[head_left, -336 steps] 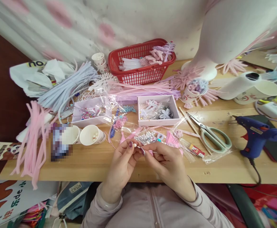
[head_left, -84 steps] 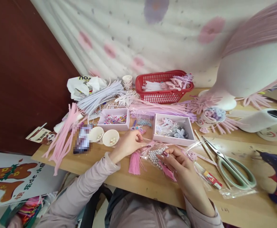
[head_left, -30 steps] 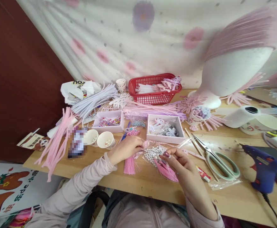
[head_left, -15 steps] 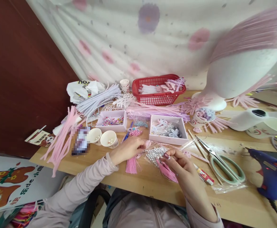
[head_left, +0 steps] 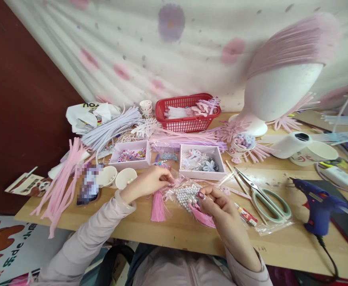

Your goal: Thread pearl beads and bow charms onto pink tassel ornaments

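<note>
While the left hand (head_left: 147, 183) pinches a pink tassel (head_left: 158, 201), the right hand (head_left: 219, 204) clenches its fingers (head_left: 201, 196) at the pearl bag (head_left: 183, 195).

Clear bag (head_left: 185, 195): full of white pearl beads, crumpled, flat on table (head_left: 126, 220) near front edge.
Pink tassel (head_left: 158, 200): flat, just left of bag, fringe toward front edge.
Second pink tassel (head_left: 202, 217): touching bag's right side, fringe splayed, partly hidden.
</note>
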